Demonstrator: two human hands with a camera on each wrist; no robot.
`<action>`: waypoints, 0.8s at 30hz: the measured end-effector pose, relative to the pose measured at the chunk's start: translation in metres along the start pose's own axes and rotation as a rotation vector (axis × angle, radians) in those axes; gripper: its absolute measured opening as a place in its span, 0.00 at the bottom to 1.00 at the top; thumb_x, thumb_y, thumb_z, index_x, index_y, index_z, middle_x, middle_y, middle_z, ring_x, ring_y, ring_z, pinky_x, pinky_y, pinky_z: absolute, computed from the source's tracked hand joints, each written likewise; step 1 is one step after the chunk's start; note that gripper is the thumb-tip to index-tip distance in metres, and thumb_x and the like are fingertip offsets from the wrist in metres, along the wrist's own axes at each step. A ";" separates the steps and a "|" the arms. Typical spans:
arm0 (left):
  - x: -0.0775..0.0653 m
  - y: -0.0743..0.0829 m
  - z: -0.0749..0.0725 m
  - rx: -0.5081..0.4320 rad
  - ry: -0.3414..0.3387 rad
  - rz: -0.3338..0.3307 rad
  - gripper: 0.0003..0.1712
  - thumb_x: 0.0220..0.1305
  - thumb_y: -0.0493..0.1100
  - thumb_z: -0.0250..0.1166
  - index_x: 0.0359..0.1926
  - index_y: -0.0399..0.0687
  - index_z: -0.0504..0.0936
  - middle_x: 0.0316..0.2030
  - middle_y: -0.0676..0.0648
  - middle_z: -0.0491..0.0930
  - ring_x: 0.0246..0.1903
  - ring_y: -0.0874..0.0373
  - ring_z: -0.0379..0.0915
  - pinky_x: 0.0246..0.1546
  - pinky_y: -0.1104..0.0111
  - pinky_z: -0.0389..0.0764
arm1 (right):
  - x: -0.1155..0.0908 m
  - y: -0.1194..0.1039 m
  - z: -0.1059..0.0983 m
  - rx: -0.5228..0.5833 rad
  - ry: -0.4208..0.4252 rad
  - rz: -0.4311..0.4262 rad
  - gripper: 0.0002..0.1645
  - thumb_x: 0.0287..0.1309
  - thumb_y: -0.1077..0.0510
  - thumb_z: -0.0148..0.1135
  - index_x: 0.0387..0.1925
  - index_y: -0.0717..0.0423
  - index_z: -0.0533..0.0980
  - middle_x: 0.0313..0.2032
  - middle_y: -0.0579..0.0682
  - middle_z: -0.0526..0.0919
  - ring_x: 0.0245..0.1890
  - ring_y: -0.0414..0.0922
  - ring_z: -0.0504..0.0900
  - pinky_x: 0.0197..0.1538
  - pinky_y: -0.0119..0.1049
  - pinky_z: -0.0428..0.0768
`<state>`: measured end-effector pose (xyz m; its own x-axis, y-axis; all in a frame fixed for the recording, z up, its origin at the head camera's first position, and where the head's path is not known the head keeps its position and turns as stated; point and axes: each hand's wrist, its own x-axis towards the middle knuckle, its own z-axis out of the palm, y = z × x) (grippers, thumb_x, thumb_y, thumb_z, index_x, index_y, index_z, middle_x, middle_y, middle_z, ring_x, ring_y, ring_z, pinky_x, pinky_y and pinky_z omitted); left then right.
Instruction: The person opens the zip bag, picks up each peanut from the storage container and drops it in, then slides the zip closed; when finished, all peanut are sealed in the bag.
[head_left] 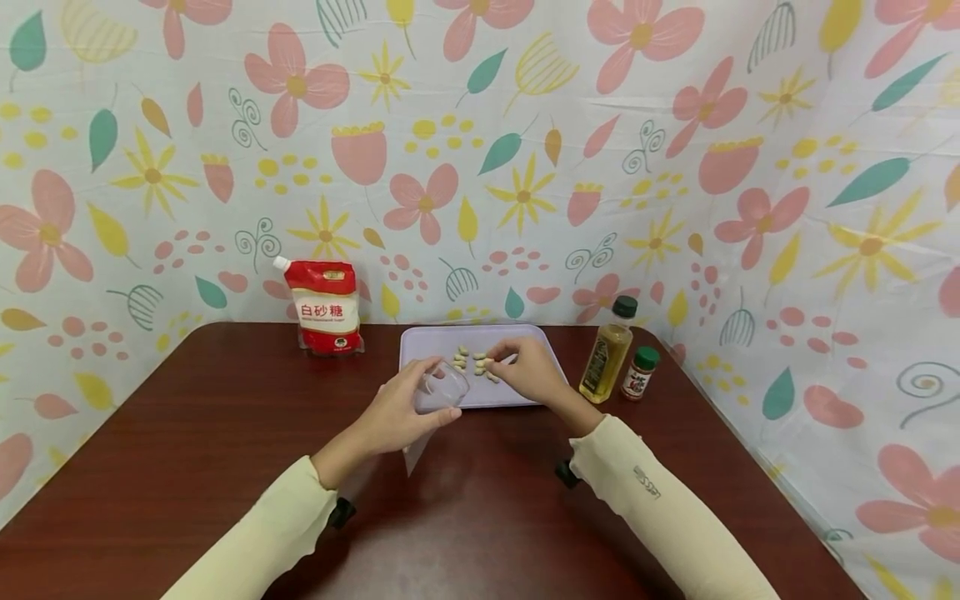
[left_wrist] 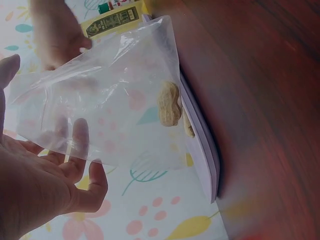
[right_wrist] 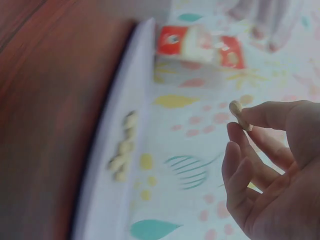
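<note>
My left hand (head_left: 397, 408) holds a clear plastic bag (left_wrist: 115, 110), its mouth spread between thumb and fingers, at the tray's front left edge. One peanut (left_wrist: 169, 104) shows at the bottom of the bag in the left wrist view. Between thumb and fingertips, my right hand (head_left: 531, 371) pinches another peanut (right_wrist: 241, 115), seen against the cloth in the right wrist view. Several more peanuts (head_left: 480, 367) lie in the middle of the pale lilac tray (head_left: 525, 336), just left of the right hand.
At the back left stands a red and white sugar pouch (head_left: 324, 308). Right of the tray are an oil bottle (head_left: 607, 354) with a dark cap and a small green-lidded jar (head_left: 639, 375). Flower-printed cloth (head_left: 450, 167) hangs behind the brown table (head_left: 225, 467).
</note>
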<state>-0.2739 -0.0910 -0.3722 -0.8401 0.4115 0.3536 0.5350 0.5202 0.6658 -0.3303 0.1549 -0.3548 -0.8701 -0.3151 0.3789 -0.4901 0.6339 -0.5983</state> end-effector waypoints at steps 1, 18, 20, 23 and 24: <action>0.000 0.000 0.000 0.002 0.002 0.001 0.45 0.58 0.58 0.71 0.71 0.48 0.64 0.58 0.47 0.74 0.52 0.53 0.70 0.51 0.51 0.74 | -0.002 -0.005 -0.002 0.013 0.017 -0.020 0.05 0.60 0.59 0.68 0.35 0.56 0.86 0.33 0.48 0.87 0.28 0.44 0.83 0.33 0.38 0.80; 0.001 0.003 0.003 0.017 0.019 0.006 0.47 0.59 0.60 0.70 0.72 0.47 0.62 0.59 0.49 0.72 0.53 0.55 0.69 0.50 0.47 0.62 | -0.025 -0.063 -0.013 0.162 0.060 -0.188 0.06 0.58 0.61 0.70 0.38 0.57 0.87 0.33 0.47 0.87 0.17 0.43 0.74 0.21 0.33 0.72; 0.002 0.003 0.003 0.011 0.022 0.011 0.46 0.59 0.59 0.70 0.72 0.46 0.62 0.58 0.49 0.72 0.53 0.53 0.69 0.49 0.47 0.61 | -0.025 -0.066 -0.011 0.177 0.047 -0.186 0.07 0.58 0.62 0.70 0.38 0.58 0.87 0.33 0.48 0.87 0.17 0.42 0.74 0.21 0.32 0.72; 0.002 0.004 0.003 0.000 0.025 0.021 0.46 0.60 0.57 0.70 0.72 0.46 0.62 0.58 0.48 0.72 0.53 0.52 0.69 0.49 0.47 0.61 | -0.025 -0.068 -0.010 0.188 0.030 -0.178 0.08 0.57 0.62 0.70 0.39 0.59 0.87 0.33 0.49 0.87 0.16 0.41 0.73 0.20 0.32 0.71; 0.002 0.004 0.003 -0.004 0.026 0.022 0.45 0.60 0.56 0.70 0.72 0.45 0.62 0.58 0.48 0.72 0.54 0.51 0.69 0.49 0.47 0.61 | -0.025 -0.068 -0.009 0.187 0.024 -0.181 0.08 0.57 0.62 0.70 0.39 0.59 0.87 0.33 0.49 0.87 0.17 0.41 0.73 0.21 0.31 0.72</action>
<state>-0.2734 -0.0863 -0.3708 -0.8300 0.4030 0.3857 0.5534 0.5078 0.6603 -0.2749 0.1258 -0.3170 -0.7667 -0.3933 0.5074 -0.6410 0.4264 -0.6382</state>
